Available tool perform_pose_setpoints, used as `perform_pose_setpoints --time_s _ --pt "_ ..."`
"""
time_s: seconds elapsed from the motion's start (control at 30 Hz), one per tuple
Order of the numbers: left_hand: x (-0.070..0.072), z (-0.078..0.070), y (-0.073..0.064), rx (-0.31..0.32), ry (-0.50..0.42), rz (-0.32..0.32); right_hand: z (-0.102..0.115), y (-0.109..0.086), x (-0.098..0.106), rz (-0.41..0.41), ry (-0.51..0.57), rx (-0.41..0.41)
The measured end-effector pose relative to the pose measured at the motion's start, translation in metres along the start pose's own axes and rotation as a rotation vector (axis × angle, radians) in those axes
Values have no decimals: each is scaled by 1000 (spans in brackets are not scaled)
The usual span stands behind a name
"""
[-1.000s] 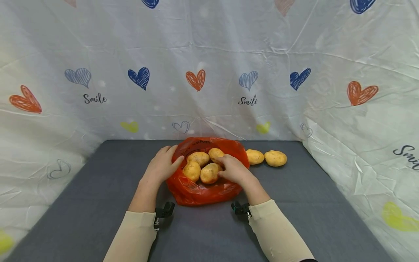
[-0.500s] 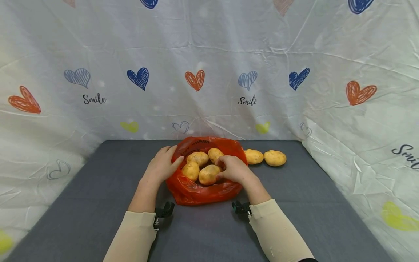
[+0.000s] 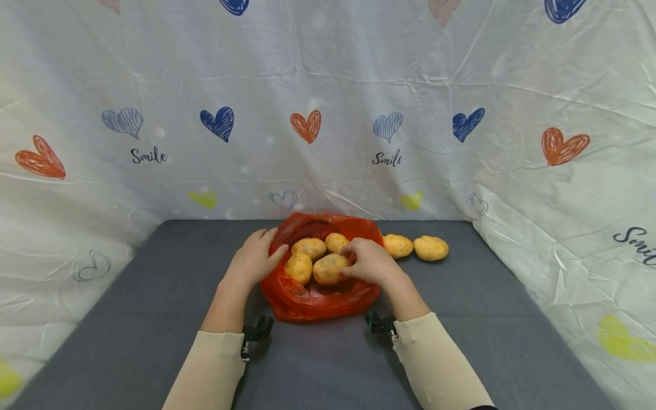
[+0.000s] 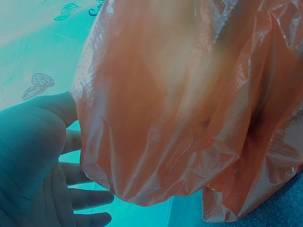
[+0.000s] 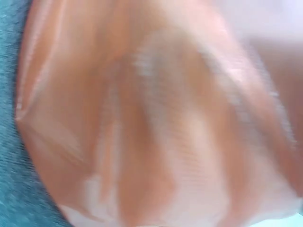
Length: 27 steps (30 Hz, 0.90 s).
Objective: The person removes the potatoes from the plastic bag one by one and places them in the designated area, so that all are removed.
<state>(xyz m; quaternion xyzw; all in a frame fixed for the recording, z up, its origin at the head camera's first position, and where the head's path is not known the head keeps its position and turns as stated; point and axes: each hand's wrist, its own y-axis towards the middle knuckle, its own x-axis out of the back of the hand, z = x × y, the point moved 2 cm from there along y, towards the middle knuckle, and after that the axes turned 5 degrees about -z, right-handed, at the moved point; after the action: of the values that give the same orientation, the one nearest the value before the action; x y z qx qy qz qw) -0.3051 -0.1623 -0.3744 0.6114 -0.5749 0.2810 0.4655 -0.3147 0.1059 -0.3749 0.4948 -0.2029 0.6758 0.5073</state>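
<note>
A red plastic bag (image 3: 312, 310) lies with its mouth wide, several potatoes inside. At its left rim, my left hand (image 3: 253, 259) holds the plastic, thumb over the edge on the inside and fingers outside. The left wrist view shows the same hand (image 4: 38, 156) with fingers stretched along the bag's outer side. My right hand (image 3: 371, 262) reaches over the right rim and grips the front right potato (image 3: 329, 269) between thumb and fingers. Other potatoes (image 3: 299, 269) sit left of it and behind. Crinkled bag plastic (image 5: 142, 132) fills the right wrist view and hides the right hand.
Two loose potatoes (image 3: 431, 248) lie right of the bag on the grey tabletop cloth (image 3: 318, 364); the nearer one is partly covered by the bag. A white sheet (image 3: 338, 165) printed with hearts hangs behind and along both sides.
My right hand has shifted slightly up and right, and the potato in its fingers has moved a little with it. The left hand stays at the rim.
</note>
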Motion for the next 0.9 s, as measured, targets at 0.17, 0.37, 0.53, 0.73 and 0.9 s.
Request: perform_pose_setpoints --time_s 0.17,0.37,0.53,0.73,0.9 --pt "0 0 0 3 1 -4 1 -6 16 -46 7 28" --pt "1 -1 0 2 1 -5 -2 -11 34 -62 67 40" --pt "2 -1 -1 -5 0 -7 -9 -16 46 -55 138 -11" --pt "1 0 -2 -13 -11 -13 -22 -23 60 -68 241 -52" --pt "1 -1 -2 -11 -14 -13 -35 -29 72 -97 340 -104"
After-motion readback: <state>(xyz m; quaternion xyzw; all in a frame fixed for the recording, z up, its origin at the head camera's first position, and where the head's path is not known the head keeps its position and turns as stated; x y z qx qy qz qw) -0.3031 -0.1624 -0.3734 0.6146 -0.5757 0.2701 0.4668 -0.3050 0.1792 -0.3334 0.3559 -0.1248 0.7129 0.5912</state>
